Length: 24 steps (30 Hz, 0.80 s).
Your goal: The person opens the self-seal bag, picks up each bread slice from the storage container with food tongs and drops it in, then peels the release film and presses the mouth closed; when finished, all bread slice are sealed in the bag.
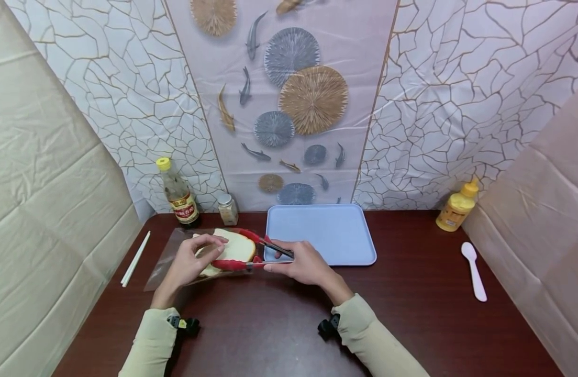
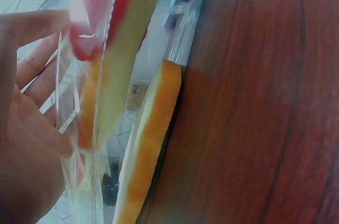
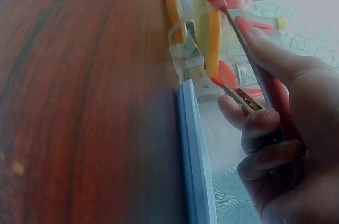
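Note:
My right hand [image 1: 308, 264] grips a pair of metal tongs with red tips [image 1: 230, 265]. Between those tips is a slice of bread [image 1: 239, 246], raised above another bread slice [image 2: 153, 144] that lies lower down by the table. A clear plastic bag [image 1: 164, 267] spreads under and around the bread on the left part of the table. My left hand [image 1: 187, 262] is at the bag's mouth, and in the left wrist view its fingers pinch the upper layer of film [image 2: 66, 75]. The right wrist view has the right fingers curled round the tong arms [image 3: 259, 70].
A light blue tray [image 1: 322, 235] lies just right of the bread. Behind the bag stand a yellow-capped sauce bottle [image 1: 182, 201] and a small jar [image 1: 228, 210]. White chopsticks [image 1: 135, 259] lie far left; a yellow squeeze bottle [image 1: 456, 207] and white spoon [image 1: 475, 272] are at right.

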Available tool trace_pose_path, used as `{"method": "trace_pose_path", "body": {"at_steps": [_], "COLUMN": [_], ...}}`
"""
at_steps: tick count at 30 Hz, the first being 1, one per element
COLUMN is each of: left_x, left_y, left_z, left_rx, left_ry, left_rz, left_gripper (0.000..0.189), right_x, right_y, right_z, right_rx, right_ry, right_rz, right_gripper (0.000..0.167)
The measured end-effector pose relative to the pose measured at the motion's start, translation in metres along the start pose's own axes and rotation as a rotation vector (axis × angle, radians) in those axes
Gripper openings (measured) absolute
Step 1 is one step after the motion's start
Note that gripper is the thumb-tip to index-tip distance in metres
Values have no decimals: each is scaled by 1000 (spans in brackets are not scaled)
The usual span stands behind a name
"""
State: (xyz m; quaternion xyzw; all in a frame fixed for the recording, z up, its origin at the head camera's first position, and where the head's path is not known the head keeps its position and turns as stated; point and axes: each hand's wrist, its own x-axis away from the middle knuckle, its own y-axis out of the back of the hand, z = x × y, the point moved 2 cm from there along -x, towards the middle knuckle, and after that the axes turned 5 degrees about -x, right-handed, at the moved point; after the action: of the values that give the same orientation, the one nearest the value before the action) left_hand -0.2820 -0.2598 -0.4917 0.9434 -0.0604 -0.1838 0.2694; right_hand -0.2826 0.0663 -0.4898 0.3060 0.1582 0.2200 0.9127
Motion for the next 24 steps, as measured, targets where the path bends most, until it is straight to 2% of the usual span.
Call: {"method": "trace_pose_path", "body": {"at_steps": [3,11,17,24], "left_x": [-1,-1,-1,0], "left_y": [0,-1,-2,-1], "left_z": [3,7,5,1], "left_rx": [7,-26,-32,-32], "left_ry": [-5,9,-7,-12], "left_rz": [20,60,57,66], "left_gripper": [10,10,11,13], "right_x": [1,0,-1,-7], "right_y": [-1,-9,-15,-22], "right_z": [0,-1,-1,1], "right_rx": [-21,9,-6,-12], "right_ry": [-8,1,49,39], "right_rz": [-3,15,-12,5], "right_gripper": [71,71,70,73]}}
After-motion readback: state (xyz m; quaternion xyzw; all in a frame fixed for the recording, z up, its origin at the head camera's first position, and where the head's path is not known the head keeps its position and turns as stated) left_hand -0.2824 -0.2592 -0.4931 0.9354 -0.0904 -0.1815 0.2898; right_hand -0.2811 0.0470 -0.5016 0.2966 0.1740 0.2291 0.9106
